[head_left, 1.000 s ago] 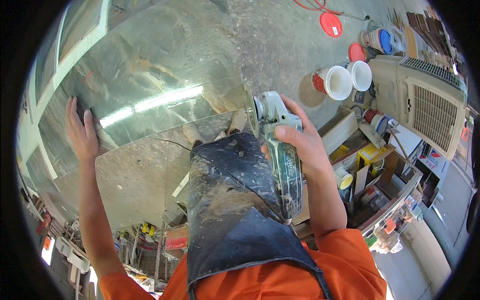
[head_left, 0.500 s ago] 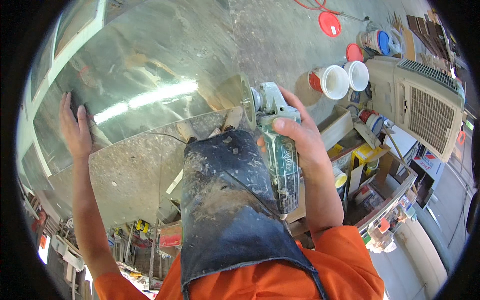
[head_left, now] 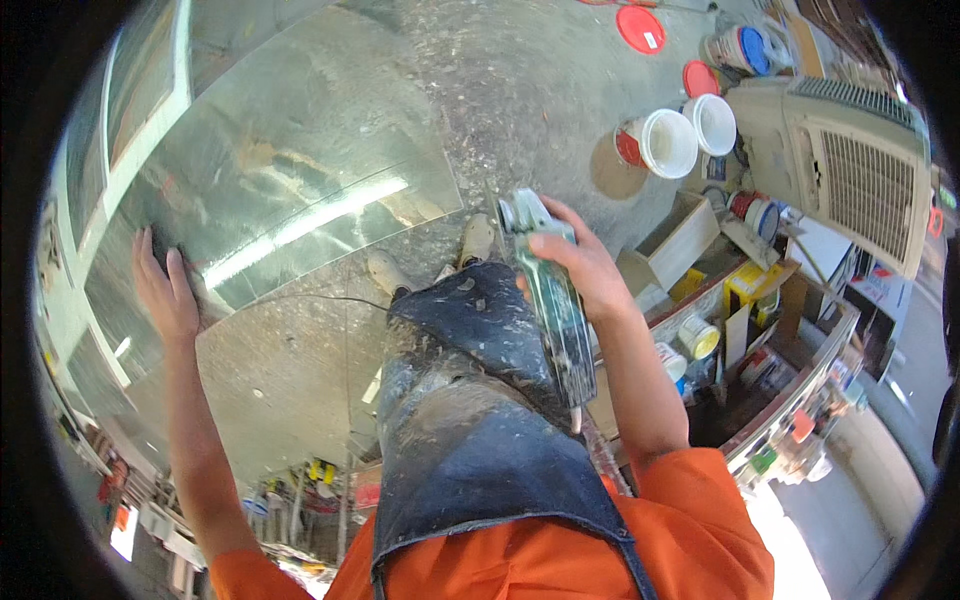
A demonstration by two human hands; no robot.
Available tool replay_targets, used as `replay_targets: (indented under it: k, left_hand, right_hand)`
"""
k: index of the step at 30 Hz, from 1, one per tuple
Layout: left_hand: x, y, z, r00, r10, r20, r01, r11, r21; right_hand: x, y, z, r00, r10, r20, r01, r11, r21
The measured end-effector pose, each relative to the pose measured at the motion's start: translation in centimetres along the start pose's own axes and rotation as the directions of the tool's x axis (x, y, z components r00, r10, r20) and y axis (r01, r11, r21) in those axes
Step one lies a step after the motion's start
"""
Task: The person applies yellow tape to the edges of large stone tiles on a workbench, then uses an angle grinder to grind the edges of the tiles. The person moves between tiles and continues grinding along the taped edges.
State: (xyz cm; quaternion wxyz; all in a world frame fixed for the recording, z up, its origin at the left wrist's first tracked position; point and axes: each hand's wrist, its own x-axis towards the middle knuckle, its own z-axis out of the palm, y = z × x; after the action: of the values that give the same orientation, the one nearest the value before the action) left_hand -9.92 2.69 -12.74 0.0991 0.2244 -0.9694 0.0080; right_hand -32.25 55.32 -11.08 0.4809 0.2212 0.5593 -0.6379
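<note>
My right hand (head_left: pixel 582 265) is wrapped round a teal angle grinder (head_left: pixel 562 315), thumb along its upper body. The grinder stands nearly upright, head up, just right of my dark, dusty apron (head_left: pixel 470 390). Its thin disc (head_left: pixel 492 215) shows almost edge-on at the left of the head; I cannot tell whether it is turning. My left hand (head_left: pixel 166 292) lies with fingers stretched out on the near left part of a large glossy grey-green panel (head_left: pixel 290 160). The disc is apart from the panel, to the right of its near right corner.
White buckets (head_left: pixel 668 143) and a red lid (head_left: pixel 640 30) sit on the floor at the far right. An air cooler (head_left: pixel 860 175) stands beyond a cluttered bench (head_left: pixel 735 440). A thin dark cord (head_left: pixel 335 297) runs near my shoes (head_left: pixel 480 240). Tools (head_left: pixel 300 490) crowd the lower left.
The grinder has turned, so its disc now shows nearly edge-on, and its head sits slightly lower. The view has shifted a little. My left hand stays on the panel.
</note>
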Motion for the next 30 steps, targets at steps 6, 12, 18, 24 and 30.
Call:
replay_targets:
  k: [6, 12, 18, 24, 30]
  left_hand:
    - [0.1, 0.3, 0.1, 0.999, 0.036, -0.010, -0.037, 0.998, -0.048]
    - [0.1, 0.9, -0.4, 0.999, 0.035, -0.012, -0.036, 0.998, -0.052]
    - [0.0, 1.2, -0.7, 1.000, 0.003, 0.022, -0.001, 0.999, -0.053]
    - [0.1, 1.0, -0.7, 0.999, 0.033, 0.021, -0.031, 0.998, -0.059]
    - [0.1, 1.1, -0.5, 0.999, 0.041, 0.015, -0.040, 0.998, -0.057]
  right_hand:
    - [1.0, -1.2, 2.2, 0.987, -0.073, 0.143, 0.071, 0.997, 0.017]
    - [2.1, -1.8, 2.9, 0.981, -0.107, 0.162, 0.114, 0.993, -0.035]
    - [5.1, -3.5, 4.0, 0.964, -0.207, 0.170, 0.224, 0.971, -0.089]
    - [8.9, -6.8, 6.0, 0.925, -0.315, 0.214, 0.335, 0.940, -0.066]
    - [9.3, -5.6, 4.6, 0.906, -0.362, 0.220, 0.408, 0.887, -0.218]
